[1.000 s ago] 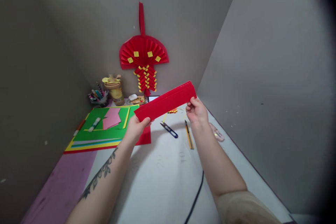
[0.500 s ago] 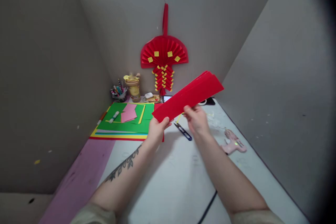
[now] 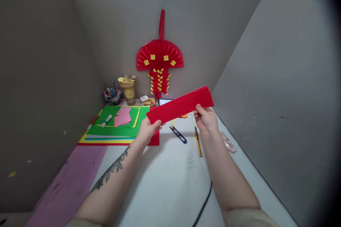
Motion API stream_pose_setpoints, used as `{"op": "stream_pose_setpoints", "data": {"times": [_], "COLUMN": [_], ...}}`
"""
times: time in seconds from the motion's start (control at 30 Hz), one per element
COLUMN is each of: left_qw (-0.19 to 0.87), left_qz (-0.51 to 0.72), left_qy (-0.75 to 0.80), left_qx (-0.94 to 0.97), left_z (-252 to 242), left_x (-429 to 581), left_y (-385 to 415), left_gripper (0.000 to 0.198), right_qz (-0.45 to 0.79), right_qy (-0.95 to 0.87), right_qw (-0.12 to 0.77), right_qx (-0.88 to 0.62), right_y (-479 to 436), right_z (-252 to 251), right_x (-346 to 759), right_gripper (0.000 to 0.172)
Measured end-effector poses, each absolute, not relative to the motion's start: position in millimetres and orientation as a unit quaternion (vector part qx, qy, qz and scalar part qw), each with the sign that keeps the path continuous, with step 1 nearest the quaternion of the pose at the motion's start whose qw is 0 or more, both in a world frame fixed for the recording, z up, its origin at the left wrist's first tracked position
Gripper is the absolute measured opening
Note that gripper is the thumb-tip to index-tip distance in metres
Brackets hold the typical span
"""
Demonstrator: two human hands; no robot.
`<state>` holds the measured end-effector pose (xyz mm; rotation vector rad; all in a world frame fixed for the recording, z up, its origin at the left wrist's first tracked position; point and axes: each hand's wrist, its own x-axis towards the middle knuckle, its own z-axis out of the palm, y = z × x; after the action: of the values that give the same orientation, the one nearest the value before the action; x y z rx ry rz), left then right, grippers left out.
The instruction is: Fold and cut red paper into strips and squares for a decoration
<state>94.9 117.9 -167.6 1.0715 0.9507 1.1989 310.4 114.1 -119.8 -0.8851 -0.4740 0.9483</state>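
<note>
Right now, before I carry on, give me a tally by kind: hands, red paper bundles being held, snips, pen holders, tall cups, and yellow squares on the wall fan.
Hands: 2 (left hand, right hand)
Held red paper bundle: 1
Snips: 1
Pen holder: 1
Tall cup: 1
Yellow squares on the wall fan: 4
Total: 10

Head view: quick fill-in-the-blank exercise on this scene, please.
The left hand and right hand hold a long, layered red paper strip, its higher end nearer the ____ hand.
Angular pink paper pieces lie on a paper sheet coloured ____.
The semicircular pleated red paper fan bears ____ square yellow paper pieces.
Dark-blue snips lie to the ____ of the slim yellow cutter.
Missing words: right; green; four; left.
</note>
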Motion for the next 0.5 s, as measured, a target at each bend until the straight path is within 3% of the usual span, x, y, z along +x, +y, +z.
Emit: {"op": "stream_pose_setpoints", "data": {"times": [0.5], "left_qw": [0.606], "left_qz": [0.476], "left_qy": [0.405], "left_qx": [0.492], "left_z": [-157], "left_x": [70], "left_y": [130], "left_gripper": [0.053], "right_qz": [0.461], "right_qy": [-0.174], "right_qw": [0.792], "right_qx": [-0.361], "right_y": [115], "right_z": [-120], "right_x": [332], "right_gripper": [0.022]}}
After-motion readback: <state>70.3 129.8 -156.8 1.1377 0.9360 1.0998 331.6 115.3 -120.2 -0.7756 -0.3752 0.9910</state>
